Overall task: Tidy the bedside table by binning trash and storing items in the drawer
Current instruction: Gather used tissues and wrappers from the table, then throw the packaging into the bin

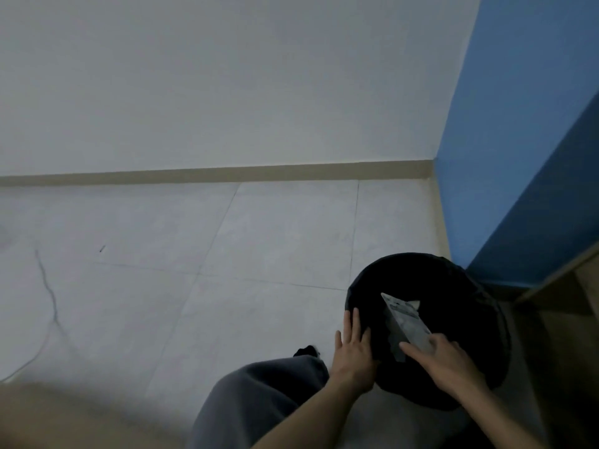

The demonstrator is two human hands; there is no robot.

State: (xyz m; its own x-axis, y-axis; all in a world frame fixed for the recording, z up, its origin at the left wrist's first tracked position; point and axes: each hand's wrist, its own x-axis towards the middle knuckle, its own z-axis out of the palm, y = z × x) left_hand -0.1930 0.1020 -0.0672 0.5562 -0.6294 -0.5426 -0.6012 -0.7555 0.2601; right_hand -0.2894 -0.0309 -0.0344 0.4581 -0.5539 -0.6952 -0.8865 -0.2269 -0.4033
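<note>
The right hand (445, 358) pinches the near end of a flat printed packet (406, 322) between thumb and fingers; the index finger (413, 349) lies across the packet's lower edge, and the other fingertips are hidden behind it, so their exact hold cannot be told. The packet slants away from those fingers, up and to the left, over the mouth of a round bin lined with a black bag (460, 286). Its print is too blurred to read, and what it is cannot be made out. Just beyond its far end a small pale scrap (415, 304) shows inside the dark bag; the rest of the bin's inside is black and nothing else can be distinguished there.

The left hand (355, 354) lies flat with fingers (352, 322) spread, pressed against the bin's near left rim, fingertips on the bag.

Below the left wrist sits a grey-trousered knee (265, 393), with a dark sock tip (306, 350) just left of that hand. Both forearms are cut off by the lower edge.

Right of the right hand, a wooden furniture edge (564, 277) is only partly in frame; whether it is the bedside table cannot be told. Farther out lie pale floor tiles (194, 286), one thin cable (48, 299) far left, a white wall (227, 76) and a blue wall (505, 140).

Counted: two hands, one packet, one bin, one scrap.
</note>
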